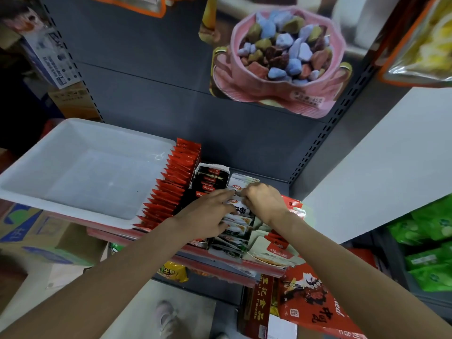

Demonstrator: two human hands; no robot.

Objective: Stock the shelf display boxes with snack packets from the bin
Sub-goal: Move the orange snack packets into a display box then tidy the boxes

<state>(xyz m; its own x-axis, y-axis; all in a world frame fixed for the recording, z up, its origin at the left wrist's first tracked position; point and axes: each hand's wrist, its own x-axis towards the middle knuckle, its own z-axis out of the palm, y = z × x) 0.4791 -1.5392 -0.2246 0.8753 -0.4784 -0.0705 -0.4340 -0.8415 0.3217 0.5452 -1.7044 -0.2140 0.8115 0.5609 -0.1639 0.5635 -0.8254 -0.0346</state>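
A white plastic bin (80,167) sits on the shelf at the left, and I see no packets in it. To its right stand a row of red packets (171,184), a display box of black packets (209,179) and a display box of white packets (238,226). Both hands are over the white packets box. My left hand (205,214) lies with fingers stretched across the white packets. My right hand (263,200) has its fingers curled on the top edge of a white packet (236,203).
The grey shelf back panel (151,94) rises behind the boxes. A large pink candy bag (281,59) hangs above. Cream and red packets (276,248) lie at the right of the shelf. Green packets (430,245) fill a rack at far right. Cardboard boxes (36,236) stand at lower left.
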